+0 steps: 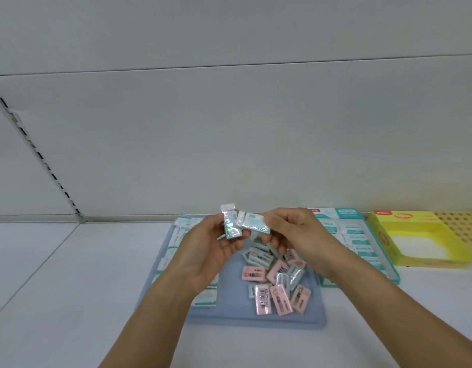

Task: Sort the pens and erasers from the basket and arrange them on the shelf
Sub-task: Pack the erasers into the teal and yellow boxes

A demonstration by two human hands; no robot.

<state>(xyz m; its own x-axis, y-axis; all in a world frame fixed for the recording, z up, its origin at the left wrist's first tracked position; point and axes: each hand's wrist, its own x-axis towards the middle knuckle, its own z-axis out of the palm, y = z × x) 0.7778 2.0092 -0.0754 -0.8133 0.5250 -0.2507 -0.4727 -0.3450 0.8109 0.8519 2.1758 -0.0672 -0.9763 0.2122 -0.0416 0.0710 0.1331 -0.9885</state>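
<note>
While both hands hover above the shelf, each one pinches a wrapped eraser: the left hand (216,245) holds a teal-and-white wrapped eraser (230,224) standing nearly upright between thumb and fingers, and the right hand (290,229) grips a second white-and-teal wrapped eraser (252,223) lying roughly level, its near end just beside the first. Held up like this, face toward the camera, the two look to be under comparison (probably to confirm they are the same kind before they go to the same place).

Directly beneath the hands lies a shallow pale-blue tray (229,317), likely the task's basket, resting on the white shelf surface (83,288). On it sits a loose heap of pink and grey-blue wrapped erasers (276,282), tumbled at all angles and still unsorted. Along the tray's left edge a row of white-and-teal erasers (176,235) lies more neatly, which suggests that kind is being gathered there.

To the right stands an open teal-edged display box (362,243) filled with orderly rows of matching erasers, and beyond it a yellow cardboard display box (415,235) with little visible inside. No pens are in view. The sorting seems to be partway along.
</note>
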